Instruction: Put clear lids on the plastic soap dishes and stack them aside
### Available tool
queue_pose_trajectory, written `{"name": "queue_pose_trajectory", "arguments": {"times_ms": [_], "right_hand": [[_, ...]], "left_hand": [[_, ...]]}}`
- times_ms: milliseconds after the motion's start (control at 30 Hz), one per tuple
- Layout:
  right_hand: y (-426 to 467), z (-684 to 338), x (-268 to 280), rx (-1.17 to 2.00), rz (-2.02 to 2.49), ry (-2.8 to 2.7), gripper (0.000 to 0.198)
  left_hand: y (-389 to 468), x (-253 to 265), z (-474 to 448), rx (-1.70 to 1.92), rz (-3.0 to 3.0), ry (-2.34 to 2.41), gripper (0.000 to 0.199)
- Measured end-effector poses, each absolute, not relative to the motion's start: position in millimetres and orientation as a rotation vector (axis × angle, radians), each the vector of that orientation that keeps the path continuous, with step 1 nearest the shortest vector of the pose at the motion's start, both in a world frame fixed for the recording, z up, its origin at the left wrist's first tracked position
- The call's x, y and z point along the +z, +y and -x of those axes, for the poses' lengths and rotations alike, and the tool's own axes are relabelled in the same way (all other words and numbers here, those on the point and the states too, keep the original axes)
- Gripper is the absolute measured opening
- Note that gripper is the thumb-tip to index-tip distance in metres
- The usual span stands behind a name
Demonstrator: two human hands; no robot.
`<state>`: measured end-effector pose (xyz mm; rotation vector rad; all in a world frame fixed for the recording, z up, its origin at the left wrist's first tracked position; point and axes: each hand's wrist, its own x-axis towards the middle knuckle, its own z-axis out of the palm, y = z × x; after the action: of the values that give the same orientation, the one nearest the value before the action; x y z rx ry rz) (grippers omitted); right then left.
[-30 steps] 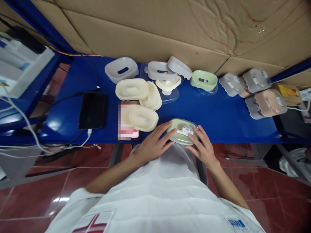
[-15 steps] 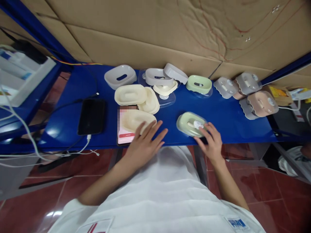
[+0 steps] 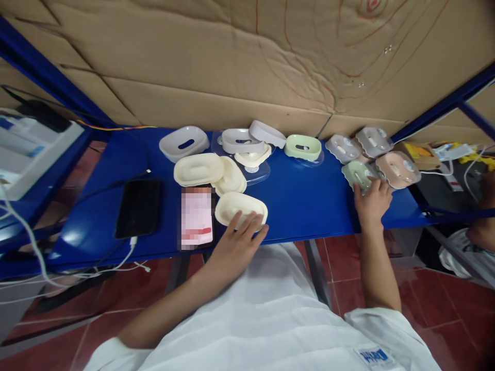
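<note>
My left hand [image 3: 237, 247] lies over the near side of a cream oval soap-dish tray [image 3: 232, 203], its fingers stretched out and touching the top. The tray rests on the blue table right of a phone [image 3: 197, 216]. At the right, my right hand [image 3: 373, 201] grips a pale green soap dish [image 3: 358, 174] by its near edge, thumb and fingers apart around it. That dish stands beside a pink soap dish [image 3: 398, 169] and two grey soap dishes [image 3: 342, 147] with clear covers. My left thumb is hidden.
Two more cream trays [image 3: 199, 170], several grey shells [image 3: 183, 144] and a green shell [image 3: 303, 147] stand along the back. A black tablet [image 3: 138, 208] with a white cable lies at the left. A cardboard wall [image 3: 174, 98] rises behind the table [image 3: 301, 206].
My right hand has carried the green soap dish rightward to the covered dishes. The cream tray has come off the phone to its right, beneath my left fingers. The view has shifted slightly.
</note>
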<state>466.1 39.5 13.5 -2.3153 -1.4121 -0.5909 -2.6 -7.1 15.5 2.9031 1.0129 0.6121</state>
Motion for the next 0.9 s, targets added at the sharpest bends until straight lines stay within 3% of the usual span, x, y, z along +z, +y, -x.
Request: {"name": "queue_pose_trajectory", "arguments": {"times_ms": [133, 300, 533, 733, 900], "right_hand": [[48.2, -452.7, 18.2, -0.619, 2.267, -1.420, 0.062], [92.8, -394.8, 32.7, -0.396, 1.878, -1.997, 0.057], [170.5, -346.6, 42.9, -0.256, 1.759, -2.275, 0.044], [102.5, -320.8, 46.3, -0.233, 1.524, -2.235, 0.040], [21.2, -273.4, 38.5, 0.001, 1.238, -2.332, 0.033]], "left_hand": [[-4.2, 15.7, -7.6, 0.536, -2.983, 0.827, 0.058], [0.4, 14.7, -13.9, 0.584, -3.000, 0.706, 0.067], [-1.2, 18.9, 3.7, 0.589, -2.887, 0.989, 0.045], [-1.8, 8.6, 6.3, 0.741, -2.826, 1.012, 0.044], [0.3, 6.1, 5.5, 0.999, -2.726, 1.164, 0.058]]}}
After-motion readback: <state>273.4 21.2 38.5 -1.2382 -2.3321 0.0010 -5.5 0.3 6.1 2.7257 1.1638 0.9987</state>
